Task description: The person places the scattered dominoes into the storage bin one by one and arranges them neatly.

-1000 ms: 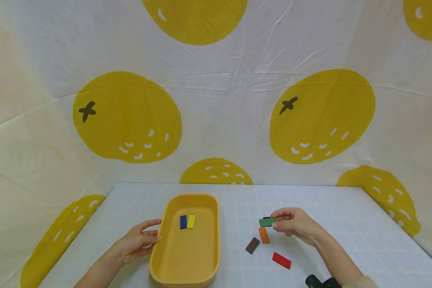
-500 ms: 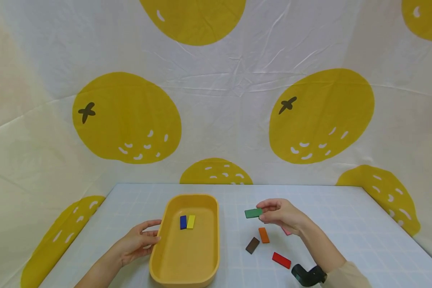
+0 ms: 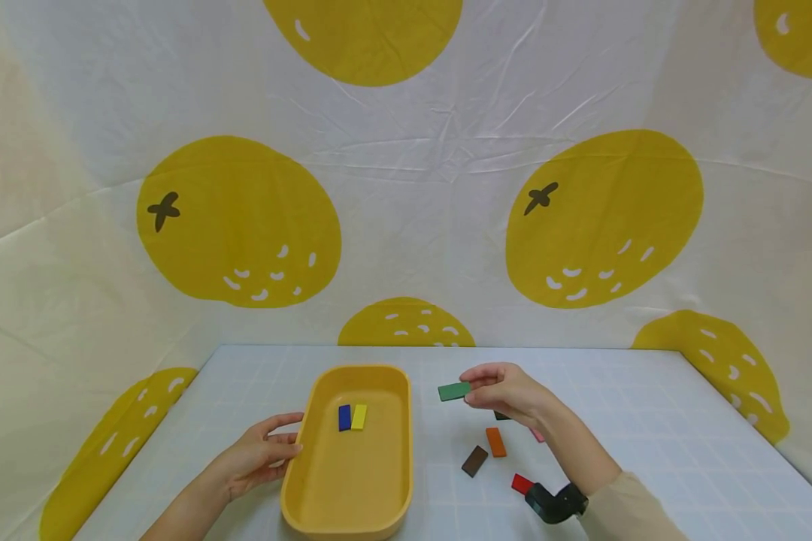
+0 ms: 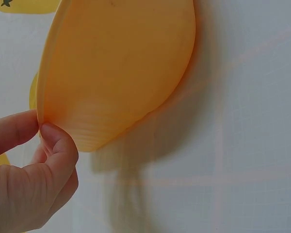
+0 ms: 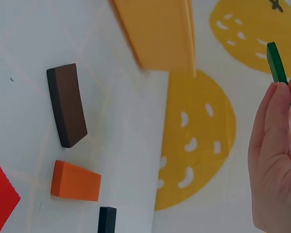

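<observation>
My right hand (image 3: 507, 391) pinches one end of a green domino-shaped block (image 3: 453, 391), held up right of the yellow tray (image 3: 411, 466). In the right wrist view the green block (image 5: 276, 63) juts from the fingertips. At the tray's left side, my left hand (image 3: 260, 454) grips the rim; the left wrist view has its fingertips at the tray edge (image 4: 40, 92). A blue block (image 3: 344, 418) and a yellow block (image 3: 359, 417) lie side by side inside the tray, toward its far end.
Right of the tray lie a brown block (image 3: 475, 461), an orange block (image 3: 496, 442), a partly covered red block (image 3: 522, 483), a dark block (image 3: 502, 415) and a pink block (image 3: 537, 434) half behind the right arm. A patterned cloth (image 3: 419, 225) hangs behind the table.
My right hand has lifted the green block and carried it left toward the tray, uncovering parts of the dark and pink blocks. The left hand and tray have stayed put.
</observation>
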{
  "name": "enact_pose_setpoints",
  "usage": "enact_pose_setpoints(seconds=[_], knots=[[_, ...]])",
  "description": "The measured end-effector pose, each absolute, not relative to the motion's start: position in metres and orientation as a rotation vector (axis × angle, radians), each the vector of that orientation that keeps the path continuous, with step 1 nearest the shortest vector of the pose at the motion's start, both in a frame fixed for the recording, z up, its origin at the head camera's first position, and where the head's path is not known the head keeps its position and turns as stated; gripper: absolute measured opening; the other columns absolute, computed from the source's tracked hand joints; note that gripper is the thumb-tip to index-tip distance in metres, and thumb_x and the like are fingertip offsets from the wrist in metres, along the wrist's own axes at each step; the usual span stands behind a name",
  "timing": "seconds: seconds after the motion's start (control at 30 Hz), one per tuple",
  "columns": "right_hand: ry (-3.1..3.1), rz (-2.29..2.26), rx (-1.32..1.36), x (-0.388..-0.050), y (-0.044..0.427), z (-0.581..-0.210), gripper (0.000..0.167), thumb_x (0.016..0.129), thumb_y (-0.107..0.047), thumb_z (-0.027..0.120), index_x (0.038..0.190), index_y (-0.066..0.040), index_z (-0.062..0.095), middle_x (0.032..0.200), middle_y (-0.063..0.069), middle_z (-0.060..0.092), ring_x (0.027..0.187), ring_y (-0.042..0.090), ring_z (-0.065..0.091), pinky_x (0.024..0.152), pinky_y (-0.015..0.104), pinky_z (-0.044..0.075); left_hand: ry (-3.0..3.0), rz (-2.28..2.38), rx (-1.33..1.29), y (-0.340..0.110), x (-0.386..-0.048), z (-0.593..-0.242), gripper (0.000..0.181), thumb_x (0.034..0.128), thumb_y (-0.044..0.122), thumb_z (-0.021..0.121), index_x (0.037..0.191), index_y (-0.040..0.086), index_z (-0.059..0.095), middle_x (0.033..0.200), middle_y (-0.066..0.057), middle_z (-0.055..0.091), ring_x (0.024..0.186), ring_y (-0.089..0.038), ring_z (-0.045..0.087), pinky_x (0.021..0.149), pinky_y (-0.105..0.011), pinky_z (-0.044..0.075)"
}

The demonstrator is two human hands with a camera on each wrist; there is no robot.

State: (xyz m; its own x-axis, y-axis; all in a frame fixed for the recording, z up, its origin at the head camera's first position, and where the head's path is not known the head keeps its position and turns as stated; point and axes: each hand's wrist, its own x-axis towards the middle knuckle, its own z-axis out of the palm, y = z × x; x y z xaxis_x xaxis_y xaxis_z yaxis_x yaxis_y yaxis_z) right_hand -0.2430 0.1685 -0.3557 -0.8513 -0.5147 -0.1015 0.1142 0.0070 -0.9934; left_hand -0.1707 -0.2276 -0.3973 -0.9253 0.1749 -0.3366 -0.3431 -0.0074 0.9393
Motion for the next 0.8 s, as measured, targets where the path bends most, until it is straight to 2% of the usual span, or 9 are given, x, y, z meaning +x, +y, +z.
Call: enact_pose_setpoints(seconds=[0.3, 0.67, 0.8], knots=[[1.874, -1.902, -0.379, -0.251, 0.149, -0.354, 0.028, 0.084, 0.001, 0.065, 0.110, 0.009, 0.059, 0.087, 0.006, 0.063, 0.082, 0.017, 0.063, 0.085, 0.035, 0.049, 1.907, 2.011, -0.153, -0.228, -0.170, -0.398, 0.068, 0.0852, -0.003, 0.062, 0.141, -0.004, 0.024, 0.105, -0.012, 0.058, 0.086, -0.020, 0.059, 0.073, -0.030, 0.051], [1.767, -1.963, -0.449, -0.258, 0.123, -0.348, 0.018, 0.084, 0.008, 0.060, 0.098, -0.002, 0.067, 0.085, 0.005, 0.064, 0.081, 0.016, 0.063, 0.084, 0.035, 0.049, 1.902, 2.011, -0.152, -0.229, -0.171, -0.397, 0.068, 0.0849, -0.003, 0.062, 0.141, -0.004, 0.025, 0.103, -0.011, 0.059, 0.085, -0.019, 0.058, 0.071, -0.028, 0.050], [1.743, -1.985, -0.430, -0.259, 0.112, -0.347, 0.021, 0.085, 0.010, 0.058, 0.104, 0.007, 0.064, 0.084, 0.004, 0.064, 0.082, 0.017, 0.064, 0.080, 0.032, 0.051, 1.900, 2.010, -0.138, -0.228, -0.170, -0.398, 0.067, 0.0853, -0.003, 0.062, 0.141, -0.004, 0.024, 0.103, -0.011, 0.059, 0.085, -0.019, 0.058, 0.070, -0.028, 0.049]])
